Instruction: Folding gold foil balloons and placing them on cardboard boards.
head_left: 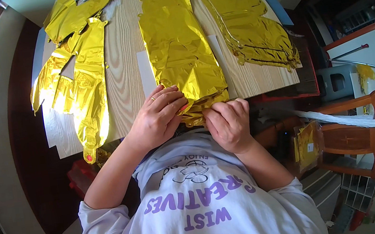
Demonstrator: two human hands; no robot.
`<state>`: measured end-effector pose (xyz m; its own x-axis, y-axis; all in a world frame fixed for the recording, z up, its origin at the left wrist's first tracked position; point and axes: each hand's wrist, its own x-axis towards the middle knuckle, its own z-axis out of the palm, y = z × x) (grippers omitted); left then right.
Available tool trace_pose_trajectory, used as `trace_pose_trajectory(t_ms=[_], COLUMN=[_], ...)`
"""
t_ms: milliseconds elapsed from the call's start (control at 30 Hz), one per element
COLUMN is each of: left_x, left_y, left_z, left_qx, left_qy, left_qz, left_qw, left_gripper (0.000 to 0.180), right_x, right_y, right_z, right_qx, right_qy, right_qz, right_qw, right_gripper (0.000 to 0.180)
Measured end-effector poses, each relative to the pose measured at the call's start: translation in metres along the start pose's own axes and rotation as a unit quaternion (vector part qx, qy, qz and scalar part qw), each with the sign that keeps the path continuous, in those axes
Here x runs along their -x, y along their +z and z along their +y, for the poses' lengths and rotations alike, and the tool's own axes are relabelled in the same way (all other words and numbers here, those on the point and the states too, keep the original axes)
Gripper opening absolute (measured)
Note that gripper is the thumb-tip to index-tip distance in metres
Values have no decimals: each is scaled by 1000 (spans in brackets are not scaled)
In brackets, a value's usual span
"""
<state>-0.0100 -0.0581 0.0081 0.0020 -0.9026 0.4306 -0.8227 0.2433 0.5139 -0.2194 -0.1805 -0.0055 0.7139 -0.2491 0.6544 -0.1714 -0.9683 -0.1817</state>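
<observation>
Head view: we have the middle gold foil (180,45) at 12 o'clock, lying lengthwise on the worktop (122,54), its crumpled near end at the edge by our shirt (196,178). Our right hand (229,123) is clamped on that end, thumb against curled fingers; our left hand (160,113) curls over its left corner, but we cannot tell whether its grip is closed underneath. For clean handling, we'd probably keep the layers lined up, press air out toward the open side and pull gently, since thin foil likely creases and slips. A white sheet (145,67) shows beneath it. Around: the left foil (90,83) at 10 to 11 o'clock, the right foil (246,21) at 1 o'clock, a wooden chair (345,137) at 4 o'clock with white strands (343,118) across it. Both side foils could limit sideways spreading, and our shirt crowds the near edge
</observation>
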Motion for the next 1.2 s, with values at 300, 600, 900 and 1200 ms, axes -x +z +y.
trace_pose_trajectory(t_ms=[300,600,900,1200], left_x=[-4,-2,-1,-2], left_y=[-3,1,2,2], left_z=[11,3,2,1], left_qx=[-11,-10,-11,-15], left_qy=[-3,-18,-16,-13], left_qz=[-4,8,11,9], left_qw=[1000,1000,1000,1000], left_gripper=[38,34,33,33], right_x=[-20,-4,17,26], right_y=[2,-12,-10,2], right_z=[1,7,11,22], right_qx=[-30,-56,-15,76], right_qy=[35,20,17,-34], right_qz=[37,24,-59,15], right_qw=[998,998,998,996], right_gripper=[28,35,69,28])
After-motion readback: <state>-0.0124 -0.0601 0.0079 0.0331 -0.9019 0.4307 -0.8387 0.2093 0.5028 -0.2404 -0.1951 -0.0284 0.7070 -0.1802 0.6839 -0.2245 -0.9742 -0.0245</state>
